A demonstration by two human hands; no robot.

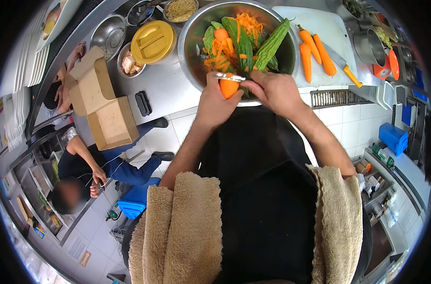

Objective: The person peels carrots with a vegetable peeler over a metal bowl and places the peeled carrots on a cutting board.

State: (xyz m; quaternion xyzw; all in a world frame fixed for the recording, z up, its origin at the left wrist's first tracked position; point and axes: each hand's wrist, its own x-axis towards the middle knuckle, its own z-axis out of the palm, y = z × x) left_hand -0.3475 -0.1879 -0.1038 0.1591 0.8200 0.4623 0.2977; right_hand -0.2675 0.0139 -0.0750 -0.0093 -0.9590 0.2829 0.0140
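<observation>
Over the near rim of a large steel bowl [189, 61], my left hand [216, 102] is closed around a carrot [229, 88]. My right hand [279, 92] is closed on a metal peeler [228, 76], which lies across the top of that carrot. Inside the bowl are long, bumpy green gourds [273, 45] and a pile of orange carrot peelings [250, 23]. To the right, three carrots [325, 56] rest on a white cutting board [286, 14], beside a knife [351, 75] with an orange handle.
Left of the bowl stand a yellow-lidded tub [153, 41], a small bowl of pale pieces [130, 64] and a steel colander [108, 35]. An open cardboard box [112, 123] and a black object [143, 103] lie at the counter's edge. Another person [90, 156] is at the left.
</observation>
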